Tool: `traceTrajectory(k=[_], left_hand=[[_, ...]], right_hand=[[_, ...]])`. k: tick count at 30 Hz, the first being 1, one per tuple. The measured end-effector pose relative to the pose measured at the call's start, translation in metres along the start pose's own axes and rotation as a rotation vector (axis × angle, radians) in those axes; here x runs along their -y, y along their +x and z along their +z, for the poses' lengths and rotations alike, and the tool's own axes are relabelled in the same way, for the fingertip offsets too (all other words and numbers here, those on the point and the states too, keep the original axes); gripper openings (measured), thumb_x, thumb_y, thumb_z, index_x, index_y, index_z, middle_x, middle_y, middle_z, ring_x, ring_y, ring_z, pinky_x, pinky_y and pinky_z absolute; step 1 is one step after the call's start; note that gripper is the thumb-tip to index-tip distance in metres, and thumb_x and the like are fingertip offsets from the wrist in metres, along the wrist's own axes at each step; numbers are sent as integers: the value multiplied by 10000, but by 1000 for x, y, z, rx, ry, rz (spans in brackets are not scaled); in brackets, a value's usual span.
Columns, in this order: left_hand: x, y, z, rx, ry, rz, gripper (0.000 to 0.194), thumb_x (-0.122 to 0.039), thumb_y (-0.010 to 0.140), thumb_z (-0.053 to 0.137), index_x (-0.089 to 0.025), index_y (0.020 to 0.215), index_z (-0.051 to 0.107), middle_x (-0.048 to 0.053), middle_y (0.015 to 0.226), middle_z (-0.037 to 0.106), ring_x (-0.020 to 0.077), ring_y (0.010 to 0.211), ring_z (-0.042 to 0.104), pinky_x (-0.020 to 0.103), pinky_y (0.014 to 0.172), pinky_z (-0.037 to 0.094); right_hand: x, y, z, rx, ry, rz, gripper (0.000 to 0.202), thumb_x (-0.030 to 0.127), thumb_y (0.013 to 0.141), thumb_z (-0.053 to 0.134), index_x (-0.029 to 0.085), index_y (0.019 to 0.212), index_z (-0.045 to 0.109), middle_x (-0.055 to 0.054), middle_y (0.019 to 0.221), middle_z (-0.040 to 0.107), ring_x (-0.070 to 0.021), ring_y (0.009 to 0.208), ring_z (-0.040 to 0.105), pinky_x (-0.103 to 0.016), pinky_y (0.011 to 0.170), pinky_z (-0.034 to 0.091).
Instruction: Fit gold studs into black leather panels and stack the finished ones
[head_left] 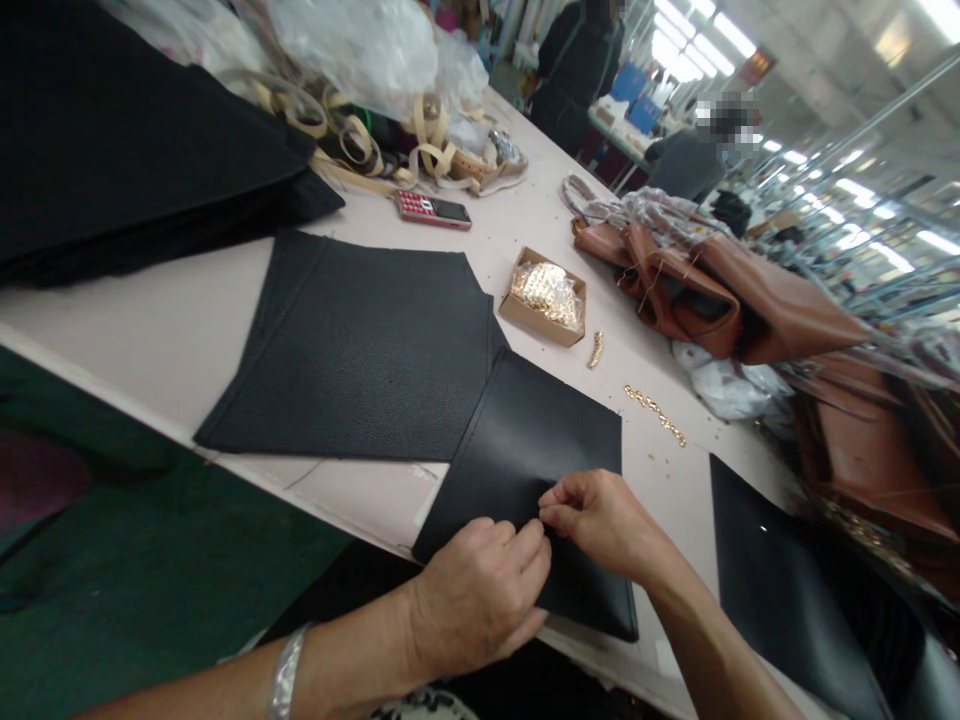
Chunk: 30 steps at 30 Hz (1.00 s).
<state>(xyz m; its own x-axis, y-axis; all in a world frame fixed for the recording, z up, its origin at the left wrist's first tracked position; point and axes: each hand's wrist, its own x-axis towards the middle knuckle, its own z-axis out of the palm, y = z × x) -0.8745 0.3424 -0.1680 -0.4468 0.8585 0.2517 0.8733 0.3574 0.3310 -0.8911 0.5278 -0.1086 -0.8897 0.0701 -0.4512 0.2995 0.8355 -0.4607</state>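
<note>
A smooth black leather panel (536, 420) lies at the table's front edge, overlapping a grained black panel (367, 350) to its left. My left hand (487, 580) rests over the smooth panel's front part, its fingers curled closed. My right hand (600, 515) pinches thumb and forefinger together over the panel's middle, its fingertips almost meeting those of my left hand. Whatever is between the fingertips of either hand is too small or hidden to make out.
An open cardboard box (544, 305) holds gold pieces, with a gold chain (655, 413) nearby. A red phone (433, 210) lies farther back. Brown bags (697, 280) and another black panel (780, 580) are at right, black material (135, 150) at left. Two people are in the background.
</note>
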Motion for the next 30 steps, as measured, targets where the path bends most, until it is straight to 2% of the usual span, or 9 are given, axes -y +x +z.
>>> traceTrajectory(k=[6,11,16,19,21,24,25,27,30], left_hand=[[1,-1,4,-56,15,18,472,-439,916,551,-97,1241,551,102,1180,648,228,838,582,385,677,459],[1,-1,6,-97,33,34,401,-372,917,545,-108,1217,577,104,1210,652,222,822,591,377,659,450],[0,-1,14,-264,41,128,279,-147,931,433,-113,1136,619,84,1093,695,195,715,589,356,579,401],[2,-2,15,-337,-4,188,324,-115,962,338,-122,1110,626,63,975,710,184,651,572,348,542,374],[3,-4,12,-363,-45,220,335,-131,984,311,-136,1090,629,51,919,710,172,621,563,337,527,362],[5,-7,5,-364,-81,281,300,-148,998,338,-154,1045,633,32,871,709,148,594,554,316,513,354],[5,-8,2,-358,-80,293,281,-151,999,357,-156,1031,636,28,862,710,145,590,552,311,511,358],[7,-12,0,-355,-58,327,265,-150,998,380,-156,1025,644,29,873,723,142,586,556,306,502,369],[17,-23,7,-463,13,462,345,-123,1003,330,-163,1022,673,35,903,752,133,546,555,296,474,380]], right_hand=[[-8,13,-4,107,37,64,95,262,753,652,187,718,698,-11,588,667,-134,553,600,-219,497,402],[-3,24,-11,217,56,138,92,249,726,693,175,686,653,-5,547,647,-131,527,614,-199,461,397],[3,30,-20,227,0,193,180,256,642,788,186,664,624,16,511,624,-147,505,606,-212,442,405],[0,35,-28,266,-23,101,251,333,611,837,187,675,642,19,536,628,-153,523,606,-227,460,411],[-4,39,-34,125,-42,-28,262,370,652,826,186,775,685,1,657,681,-163,617,640,-243,543,451],[-12,47,-43,-276,-170,-161,443,367,712,805,187,1097,677,-79,1040,708,-225,955,654,-315,819,484],[-16,49,-46,-346,-210,-164,527,370,712,810,177,1174,648,-113,1134,679,-252,1045,627,-348,888,466],[-24,51,-50,-363,-241,-129,650,399,681,832,148,1240,615,-162,1197,643,-299,1107,597,-399,934,451],[-35,48,-53,-354,-197,-93,799,465,611,865,140,1287,589,-180,1206,635,-330,1114,596,-429,944,451]])
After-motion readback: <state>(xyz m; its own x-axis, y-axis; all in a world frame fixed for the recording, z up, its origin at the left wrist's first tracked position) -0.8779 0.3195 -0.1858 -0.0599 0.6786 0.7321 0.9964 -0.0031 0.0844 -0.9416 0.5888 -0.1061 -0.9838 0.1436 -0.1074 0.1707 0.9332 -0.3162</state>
